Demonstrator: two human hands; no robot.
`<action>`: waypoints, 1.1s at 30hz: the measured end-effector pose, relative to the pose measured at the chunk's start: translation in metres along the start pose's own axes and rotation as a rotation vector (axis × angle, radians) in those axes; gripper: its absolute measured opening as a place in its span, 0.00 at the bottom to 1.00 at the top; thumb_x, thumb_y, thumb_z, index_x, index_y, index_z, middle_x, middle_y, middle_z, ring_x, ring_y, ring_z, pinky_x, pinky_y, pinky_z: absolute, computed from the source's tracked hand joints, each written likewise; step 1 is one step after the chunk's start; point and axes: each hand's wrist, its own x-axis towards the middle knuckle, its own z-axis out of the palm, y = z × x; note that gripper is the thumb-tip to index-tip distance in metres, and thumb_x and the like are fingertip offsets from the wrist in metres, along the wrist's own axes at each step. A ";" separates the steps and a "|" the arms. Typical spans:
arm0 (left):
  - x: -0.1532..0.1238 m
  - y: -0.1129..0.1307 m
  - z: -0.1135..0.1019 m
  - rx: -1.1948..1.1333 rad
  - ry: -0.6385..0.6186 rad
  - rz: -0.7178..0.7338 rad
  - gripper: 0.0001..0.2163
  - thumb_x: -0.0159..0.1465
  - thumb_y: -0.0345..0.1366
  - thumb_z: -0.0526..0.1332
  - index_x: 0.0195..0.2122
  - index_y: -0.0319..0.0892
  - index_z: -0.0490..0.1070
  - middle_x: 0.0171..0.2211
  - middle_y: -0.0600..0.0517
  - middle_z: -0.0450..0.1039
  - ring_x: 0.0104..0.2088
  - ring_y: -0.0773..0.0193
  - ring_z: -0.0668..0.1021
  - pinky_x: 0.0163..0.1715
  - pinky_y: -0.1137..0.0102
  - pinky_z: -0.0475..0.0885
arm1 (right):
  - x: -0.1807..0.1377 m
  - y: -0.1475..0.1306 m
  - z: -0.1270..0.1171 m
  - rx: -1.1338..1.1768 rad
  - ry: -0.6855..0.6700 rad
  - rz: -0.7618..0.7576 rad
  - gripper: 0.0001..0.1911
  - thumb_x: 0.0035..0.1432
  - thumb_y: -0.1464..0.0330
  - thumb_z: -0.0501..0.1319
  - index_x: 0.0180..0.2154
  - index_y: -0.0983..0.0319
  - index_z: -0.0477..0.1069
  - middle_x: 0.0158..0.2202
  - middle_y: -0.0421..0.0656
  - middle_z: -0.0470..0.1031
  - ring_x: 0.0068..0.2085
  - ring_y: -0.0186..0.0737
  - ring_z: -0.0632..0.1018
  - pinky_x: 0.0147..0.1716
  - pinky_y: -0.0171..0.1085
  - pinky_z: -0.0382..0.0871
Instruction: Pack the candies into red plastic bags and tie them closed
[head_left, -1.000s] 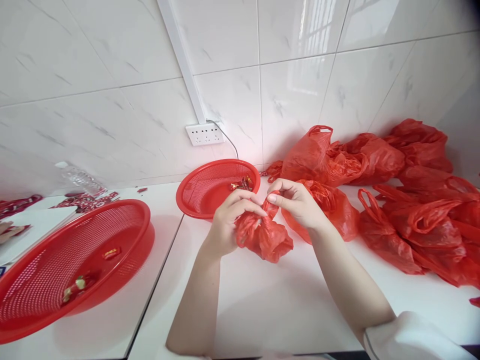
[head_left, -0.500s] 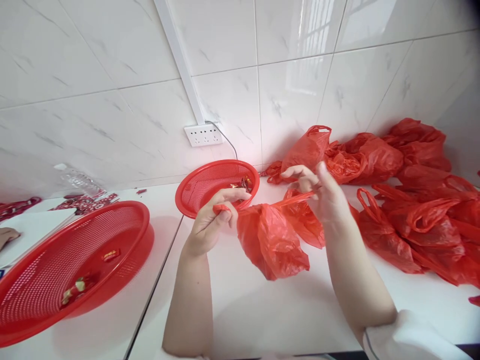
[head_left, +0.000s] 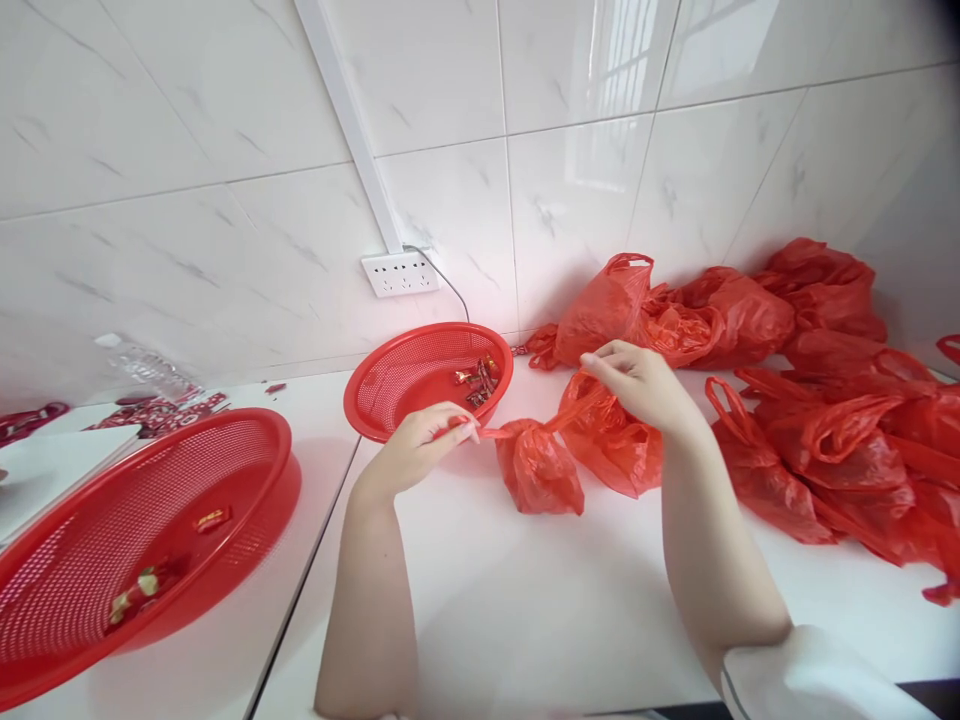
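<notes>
Head view, far left: one clear bottle [head_left: 146, 365] lies by the wall, red scraps [head_left: 169, 410] beside it. Next, the big basket [head_left: 251, 465], one of two red baskets on the table [head_left: 525, 610]; it holds two sweets [head_left: 212, 519], well apart from each other. Further right, by the wall, the small basket [head_left: 375, 415] carries a little cluster of wrapped pieces [head_left: 474, 380], too tangled to count. One white socket [head_left: 400, 273] sits on the tiles above it.

Now the hands, two of them, both busy. Left hand [head_left: 416, 455], just in front of the small basket, has its fingertips pinched together on one end of a twisted red strip. That strip runs to the bag [head_left: 540, 465], a small knotted bundle resting on the table between the hands. Right hand [head_left: 641, 385], raised a little higher, is closed on the other strip, pulled taut.

A second bag [head_left: 615, 450] lies just behind the first, touching it. Beyond, to the right, a pile [head_left: 825, 400] of red bags runs along the wall, perhaps seven, though they overlap too much to be sure.
</notes>
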 end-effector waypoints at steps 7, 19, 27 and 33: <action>0.007 -0.003 0.007 0.128 -0.082 -0.147 0.17 0.64 0.50 0.51 0.30 0.45 0.71 0.30 0.54 0.72 0.29 0.63 0.71 0.29 0.70 0.65 | -0.019 -0.027 0.064 -0.441 -0.546 -0.182 0.28 0.45 0.55 0.68 0.46 0.62 0.71 0.44 0.50 0.75 0.49 0.55 0.73 0.51 0.52 0.61; 0.002 0.008 -0.002 0.141 -0.032 -0.149 0.16 0.64 0.51 0.52 0.38 0.47 0.73 0.42 0.52 0.77 0.43 0.57 0.76 0.43 0.68 0.70 | -0.015 -0.006 -0.030 -0.385 0.045 0.028 0.12 0.58 0.71 0.53 0.43 0.57 0.70 0.38 0.43 0.77 0.37 0.44 0.77 0.33 0.38 0.65; 0.008 0.012 0.003 0.182 -0.048 -0.169 0.16 0.63 0.52 0.53 0.37 0.48 0.74 0.41 0.53 0.77 0.41 0.58 0.78 0.40 0.69 0.71 | -0.067 0.084 -0.141 -0.390 1.205 0.350 0.09 0.55 0.66 0.56 0.40 0.56 0.68 0.40 0.50 0.75 0.43 0.55 0.74 0.45 0.49 0.65; 0.010 0.013 0.005 0.187 -0.075 -0.165 0.16 0.63 0.52 0.53 0.37 0.48 0.73 0.40 0.53 0.77 0.41 0.58 0.77 0.42 0.68 0.71 | -0.075 0.151 -0.148 -0.252 1.016 0.726 0.09 0.47 0.68 0.60 0.34 0.56 0.64 0.40 0.55 0.71 0.49 0.65 0.69 0.45 0.57 0.59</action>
